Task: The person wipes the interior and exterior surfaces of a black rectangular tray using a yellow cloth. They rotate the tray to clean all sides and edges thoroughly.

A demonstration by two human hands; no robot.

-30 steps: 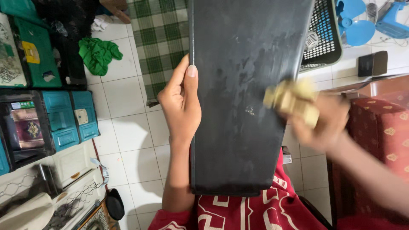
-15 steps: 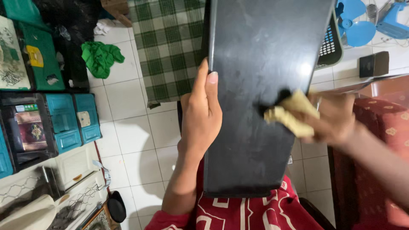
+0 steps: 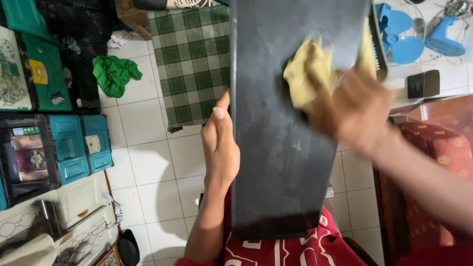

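From my remote seat: black panel (image 3: 281, 148) runs 12-to-6 over the lap, left hand (image 3: 220, 148) clamping its 9 o'clock edge, blurred right hand (image 3: 354, 111) bunching a yellow cloth (image 3: 308, 74) against it toward 1.

There is a single view, from a camera worn on the person's head. It faces steeply down over the red printed shirt (image 3: 276, 251) onto the white tiled floor (image 3: 152, 162) far beneath. The long dark flat panel (image 3: 276, 172) stands very near the lens and fills the middle of the frame, running off its top edge, with both hands close in. The right hand (image 3: 354, 111) is blurred.
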